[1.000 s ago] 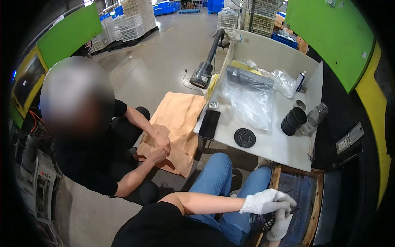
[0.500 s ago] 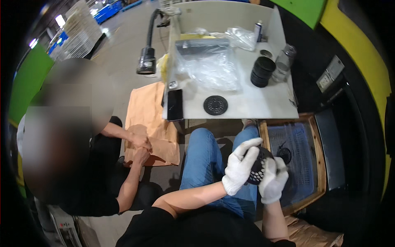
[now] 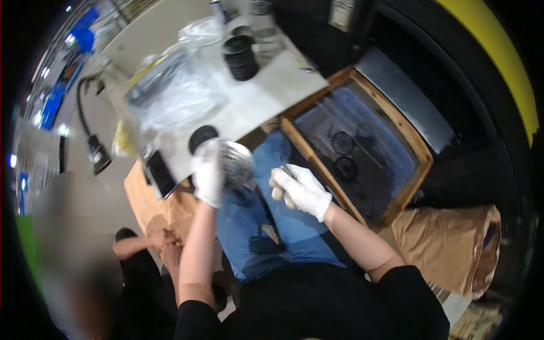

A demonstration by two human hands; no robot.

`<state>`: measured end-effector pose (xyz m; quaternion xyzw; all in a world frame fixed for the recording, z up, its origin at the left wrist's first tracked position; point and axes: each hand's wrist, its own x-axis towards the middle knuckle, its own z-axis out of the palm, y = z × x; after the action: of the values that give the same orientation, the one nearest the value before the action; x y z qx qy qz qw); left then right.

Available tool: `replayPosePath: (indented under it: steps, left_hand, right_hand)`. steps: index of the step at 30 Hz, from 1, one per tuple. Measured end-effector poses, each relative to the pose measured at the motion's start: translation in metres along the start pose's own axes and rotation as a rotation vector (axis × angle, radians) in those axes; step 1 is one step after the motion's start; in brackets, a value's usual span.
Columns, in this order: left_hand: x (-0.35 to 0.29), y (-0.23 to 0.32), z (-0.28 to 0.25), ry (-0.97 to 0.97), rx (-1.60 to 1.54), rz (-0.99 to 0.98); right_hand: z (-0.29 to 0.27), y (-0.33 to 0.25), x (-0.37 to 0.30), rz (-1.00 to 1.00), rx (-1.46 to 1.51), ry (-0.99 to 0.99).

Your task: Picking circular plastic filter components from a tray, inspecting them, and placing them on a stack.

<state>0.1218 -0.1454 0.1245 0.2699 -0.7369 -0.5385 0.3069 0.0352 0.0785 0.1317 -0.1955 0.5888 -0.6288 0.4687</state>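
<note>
shiny dark round part (image 3: 237,164), hand-held

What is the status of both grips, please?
Left grip: holding dark round part, blurred. Right grip: pinching small dark item, unclear. Nearby: two black discs inside wood-framed bin.

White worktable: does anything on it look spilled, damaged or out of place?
The dark phone at the near-left corner of the worktable looks odd: it seems to jut past the edge, partly unsupported. No spill shows; blur hides fine damage.
</note>
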Motion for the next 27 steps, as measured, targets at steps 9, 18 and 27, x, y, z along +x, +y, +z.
replayPosePath:
  steps: [9,18,27]
  left_hand:
    - [0.111,-0.080,-0.082,-0.134,1.278,-0.075]
    - [0.128,-0.019,-0.044,-0.743,1.230,-0.058]
    - [0.098,-0.006,-0.042,-0.465,1.355,0.150]
  right_hand:
    - [-0.162,0.067,0.015,0.083,-0.404,0.785]
    - [-0.218,0.067,0.112,0.803,-1.143,0.748]
    - [-0.226,0.042,0.080,0.420,-1.163,0.725]
